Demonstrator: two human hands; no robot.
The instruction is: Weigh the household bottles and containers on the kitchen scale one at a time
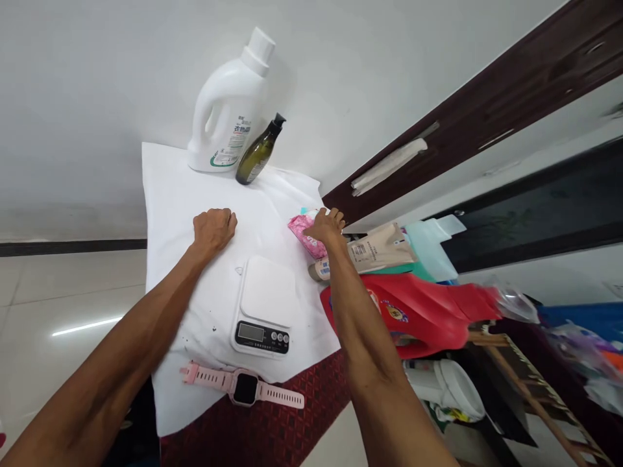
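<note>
My left hand (215,228) is closed in a fist on the white cloth (180,194), with nothing visible in it. At the cloth's right edge, my right hand (328,227) grips a pink plastic packet (306,237), thumb over its front and fingers at its far side. Between my forearms sits a white digital kitchen scale (268,292), its platform bare and its display dark. Nearer to me lies a pink smartwatch (244,388) with its strap stretched out.
Behind stand a white detergent jug (228,110) and a dark green pump bottle (260,152) by the wall. To the right are a beige tube (379,250), a red detergent bottle (423,311) and a pale green bottle (431,243). A white bucket (460,389) is lower right.
</note>
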